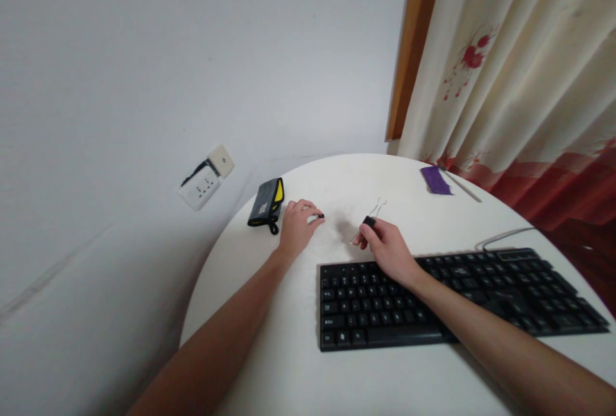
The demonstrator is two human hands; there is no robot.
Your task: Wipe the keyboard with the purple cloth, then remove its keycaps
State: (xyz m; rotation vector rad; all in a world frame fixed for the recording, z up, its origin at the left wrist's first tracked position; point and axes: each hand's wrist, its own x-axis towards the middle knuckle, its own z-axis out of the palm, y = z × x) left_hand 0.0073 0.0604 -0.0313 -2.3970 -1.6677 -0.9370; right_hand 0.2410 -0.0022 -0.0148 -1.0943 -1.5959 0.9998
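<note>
My right hand (391,246) pinches a black binder clip (369,221) above the table, just beyond the keyboard. The clip's silver wire handles stick out on opposite sides, one toward the back and one toward the lower left. To the left, my left hand (299,223) is closed on a small black-and-silver piece (321,216) between thumb and fingers; its kind is too small to make out. Close beside that hand lies a grey wallet (264,203) with black edging, a yellow inside and a black loop.
A black keyboard (392,332) lies across the front right of the round white table (269,358), its cable running right. Toward the back right are a purple cloth piece (436,180) and a thin grey stick (462,186). A wall socket (199,188) and curtain (510,63) flank the table.
</note>
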